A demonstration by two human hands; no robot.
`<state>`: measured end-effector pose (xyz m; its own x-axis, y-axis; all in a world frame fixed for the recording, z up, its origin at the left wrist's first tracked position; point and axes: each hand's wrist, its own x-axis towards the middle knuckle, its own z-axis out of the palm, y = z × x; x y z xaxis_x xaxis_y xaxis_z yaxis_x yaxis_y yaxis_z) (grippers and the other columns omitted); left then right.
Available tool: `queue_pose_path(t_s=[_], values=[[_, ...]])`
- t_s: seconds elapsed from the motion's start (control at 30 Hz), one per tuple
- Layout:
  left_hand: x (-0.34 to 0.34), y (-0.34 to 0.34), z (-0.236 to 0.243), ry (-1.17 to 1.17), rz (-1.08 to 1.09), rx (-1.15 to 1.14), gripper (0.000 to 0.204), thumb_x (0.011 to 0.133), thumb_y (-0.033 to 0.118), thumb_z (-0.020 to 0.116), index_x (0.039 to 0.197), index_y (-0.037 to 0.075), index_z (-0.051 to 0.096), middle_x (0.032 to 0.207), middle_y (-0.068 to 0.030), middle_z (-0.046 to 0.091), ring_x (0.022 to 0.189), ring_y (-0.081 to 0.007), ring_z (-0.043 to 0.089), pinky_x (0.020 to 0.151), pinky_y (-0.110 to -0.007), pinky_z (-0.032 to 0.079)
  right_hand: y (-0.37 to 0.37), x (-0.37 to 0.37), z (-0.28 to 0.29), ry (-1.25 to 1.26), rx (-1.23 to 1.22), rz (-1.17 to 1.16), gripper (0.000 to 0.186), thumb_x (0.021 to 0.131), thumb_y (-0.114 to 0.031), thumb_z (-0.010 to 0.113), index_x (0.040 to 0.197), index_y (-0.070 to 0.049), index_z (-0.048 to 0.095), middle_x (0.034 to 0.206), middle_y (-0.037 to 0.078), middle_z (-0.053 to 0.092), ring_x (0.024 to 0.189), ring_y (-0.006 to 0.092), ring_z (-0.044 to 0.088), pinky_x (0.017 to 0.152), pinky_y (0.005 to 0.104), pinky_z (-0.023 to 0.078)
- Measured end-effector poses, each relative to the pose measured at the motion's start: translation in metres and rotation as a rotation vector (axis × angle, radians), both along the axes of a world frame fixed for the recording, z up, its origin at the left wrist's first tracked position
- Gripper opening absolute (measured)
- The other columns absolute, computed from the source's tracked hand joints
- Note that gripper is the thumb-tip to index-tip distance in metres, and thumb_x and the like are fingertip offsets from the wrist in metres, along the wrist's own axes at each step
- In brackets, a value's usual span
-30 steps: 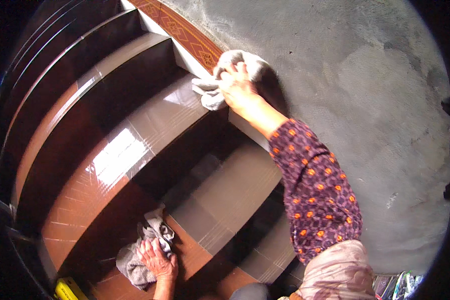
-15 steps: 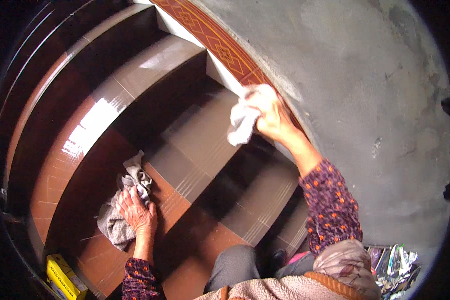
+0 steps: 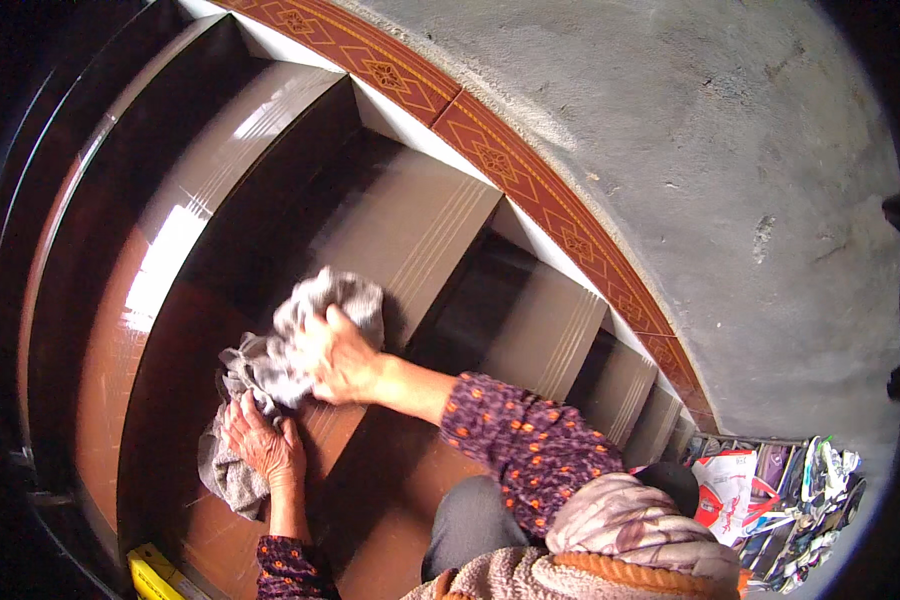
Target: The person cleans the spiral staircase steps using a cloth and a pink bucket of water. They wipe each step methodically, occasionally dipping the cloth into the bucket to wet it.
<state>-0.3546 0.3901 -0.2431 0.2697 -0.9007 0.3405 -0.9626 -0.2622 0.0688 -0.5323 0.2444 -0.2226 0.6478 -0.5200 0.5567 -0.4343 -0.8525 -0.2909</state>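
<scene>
Holding a pale grey cloth (image 3: pixel 348 292) on the stair tread (image 3: pixel 415 210), our right hand (image 3: pixel 342 362) curls blurred fingers into it; just beside, our left hand (image 3: pixel 268 447) lays bent fingers on a darker cloth (image 3: pixel 232 482), and we cannot tell whether they grip. Beyond, a patterned red border (image 3: pixel 494 160) edges the wall (image 3: pixel 680 170).

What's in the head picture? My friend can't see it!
A person's right hand holds a pale grey cloth beside the left hand on another grey cloth, on glossy brown and beige tiled stairs. A rough grey wall curves alongside.
</scene>
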Motion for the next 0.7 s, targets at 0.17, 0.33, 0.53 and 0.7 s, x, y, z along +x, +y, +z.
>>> queue_pose_path(t_s=[0.17,0.33,0.53,0.7], values=[[0.001,0.001,-0.003,0.025,0.015,0.003,0.075,0.070,0.018,0.067,0.140,0.008,0.044,0.140,-0.0195,0.045,0.135,-0.0379,0.037,0.116,-0.053,0.020,-0.075,-0.054,0.007,0.277,-0.009,-0.295,0.027,0.075,-0.033,0.064,0.098,-0.020,0.072,0.105,0.009,0.063,0.116,0.0358,0.049,0.090,0.0602,0.039],[0.001,0.000,-0.002,0.035,0.002,-0.013,0.074,0.069,0.016,0.067,0.140,0.008,0.045,0.141,-0.0183,0.045,0.134,-0.0376,0.037,0.115,-0.053,0.022,-0.177,-0.117,-0.007,0.356,0.125,-0.578,0.044,0.073,-0.034,0.073,0.115,-0.022,0.068,0.123,0.008,0.058,0.125,0.0340,0.044,0.103,0.0635,0.032],[-0.001,0.000,0.002,0.047,0.036,0.035,0.075,0.069,0.017,0.069,0.140,0.008,0.046,0.142,-0.0168,0.045,0.135,-0.0374,0.036,0.114,-0.051,0.023,-0.087,-0.223,0.000,0.124,-0.017,-0.698,0.042,0.063,-0.029,0.077,0.103,-0.015,0.073,0.108,0.009,0.064,0.111,0.0337,0.056,0.095,0.0512,0.044],[0.002,0.000,-0.003,0.012,0.022,0.008,0.076,0.073,0.019,0.070,0.143,0.011,0.043,0.144,-0.0161,0.044,0.136,-0.0361,0.036,0.115,-0.049,0.022,-0.010,-0.325,-0.039,-0.162,0.559,-1.087,0.033,0.074,-0.021,0.067,0.107,-0.018,0.073,0.094,0.015,0.070,0.089,0.0295,0.069,0.081,0.0370,0.053]])
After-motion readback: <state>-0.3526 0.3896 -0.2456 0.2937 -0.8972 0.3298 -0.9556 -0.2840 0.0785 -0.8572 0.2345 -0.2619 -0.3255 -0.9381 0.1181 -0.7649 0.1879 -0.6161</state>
